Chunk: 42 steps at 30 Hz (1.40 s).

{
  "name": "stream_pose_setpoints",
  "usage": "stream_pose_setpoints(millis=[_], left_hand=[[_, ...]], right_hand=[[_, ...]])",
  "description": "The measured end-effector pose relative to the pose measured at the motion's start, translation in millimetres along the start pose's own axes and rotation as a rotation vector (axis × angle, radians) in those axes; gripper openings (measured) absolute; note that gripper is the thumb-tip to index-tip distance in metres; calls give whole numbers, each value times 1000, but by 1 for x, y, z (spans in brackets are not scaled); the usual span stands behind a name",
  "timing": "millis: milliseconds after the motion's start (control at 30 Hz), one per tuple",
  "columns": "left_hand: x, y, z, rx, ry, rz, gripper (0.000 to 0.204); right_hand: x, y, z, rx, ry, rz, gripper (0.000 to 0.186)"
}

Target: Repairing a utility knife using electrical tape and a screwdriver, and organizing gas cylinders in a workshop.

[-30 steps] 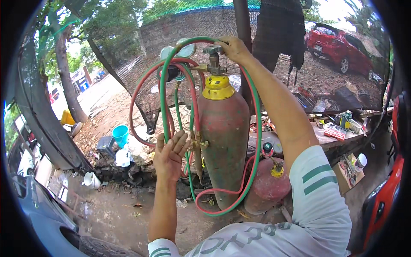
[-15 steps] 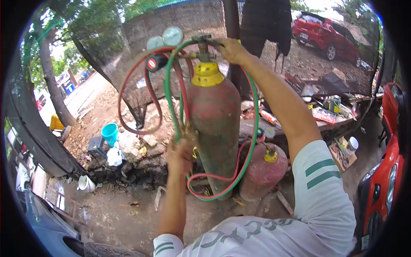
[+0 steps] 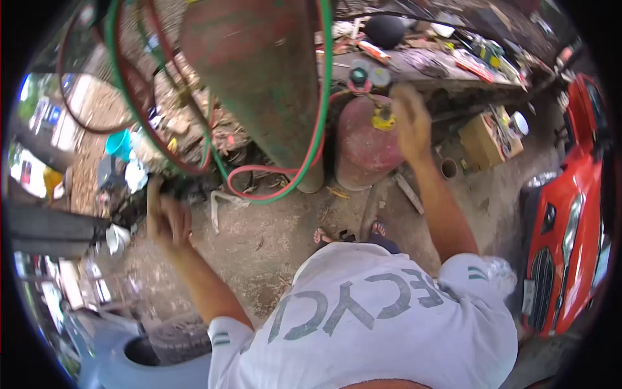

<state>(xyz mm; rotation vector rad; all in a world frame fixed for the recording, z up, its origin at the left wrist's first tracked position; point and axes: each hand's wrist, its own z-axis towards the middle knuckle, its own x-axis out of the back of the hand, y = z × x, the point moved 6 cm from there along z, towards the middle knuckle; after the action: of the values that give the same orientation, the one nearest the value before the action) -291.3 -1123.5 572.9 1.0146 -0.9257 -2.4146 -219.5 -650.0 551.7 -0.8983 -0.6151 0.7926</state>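
Observation:
My left hand is in the air left of the tall gas cylinder, apart from it, blurred, with its fingers loosely bent and nothing in them. My right hand is smeared by motion beside the small red gas cylinder, fingers stretched out; I cannot tell whether it touches that cylinder's yellow collar. The tall gas cylinder has worn red and green paint, and its top is out of the picture. A looped green and red twin hose hangs around it.
At the right stand a cardboard box of odds and ends and a red car. Tools and scraps lie on a ledge behind. A teal bucket is at the left; a tire lies near a grey-blue car part.
Both hands have come away from the tall cylinder and its hose and lowered, the left outward and the right toward the small cylinder. The view has tilted down; my feet now show.

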Motion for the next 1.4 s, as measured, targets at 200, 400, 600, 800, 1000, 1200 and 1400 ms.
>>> stream_pose_setpoints(millis=[200, 400, 600, 800, 1000, 1200, 1400], left_hand=[[-44, -80, -100, 479, -6, -356, 57], [-87, -246, -127, 1194, -202, 808, 55], [-136, -392, -134, 1103, -720, 1201, 56], [-138, -522, -259, 1523, -913, 847, 51], [-165, -551, -225, 1561, -1182, 724, 51], [-168, -580, -186, 1654, -1052, 739, 52], [-202, -615, -88, 1315, -1209, 1497, 58]], right_hand=[[174, 279, -382, -930, -828, -962, 44], [300, 243, -575, -1054, -1157, -890, 28], [350, 264, -500, -1482, 50, -287, 26], [412, 246, -450, -1285, 313, -127, 28], [496, 257, -561, -1386, 513, -268, 21], [495, 200, -674, -1649, 1155, -30, 18], [449, 202, -698, -1817, 831, -142, 26]])
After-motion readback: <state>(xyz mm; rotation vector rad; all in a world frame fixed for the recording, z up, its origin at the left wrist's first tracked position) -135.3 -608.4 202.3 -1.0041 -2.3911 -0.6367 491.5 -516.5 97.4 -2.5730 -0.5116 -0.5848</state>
